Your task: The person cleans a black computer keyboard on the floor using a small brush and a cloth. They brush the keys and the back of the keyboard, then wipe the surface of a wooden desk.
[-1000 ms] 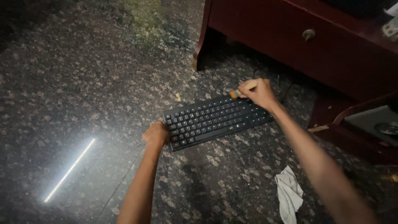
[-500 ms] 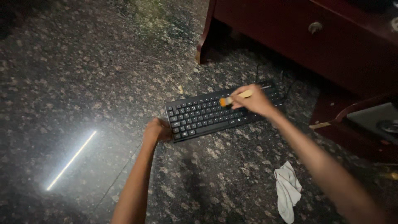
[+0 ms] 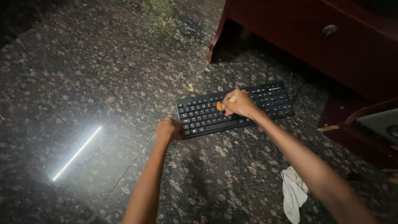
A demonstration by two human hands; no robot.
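Note:
A black keyboard [image 3: 265, 101] lies on a speckled stone floor, its cable running off behind it. My left hand [image 3: 168, 129] grips the keyboard's near left corner. My right hand [image 3: 239, 103] is over the middle of the keys, closed around a small brush [image 3: 224, 103] with a pale wooden handle and an orange band; its bristle end points left and touches the keys.
A dark red wooden cabinet [image 3: 298, 33] with a round drawer knob [image 3: 330, 30] stands behind the keyboard. A crumpled white cloth [image 3: 293, 193] lies on the floor at lower right. Dark red furniture [image 3: 356, 128] is at the right edge. A bright strip of reflected light [image 3: 76, 153] marks the floor at left.
My right hand has swept the brush leftward across the keys, from the far right end to the middle. My left hand stays on the corner.

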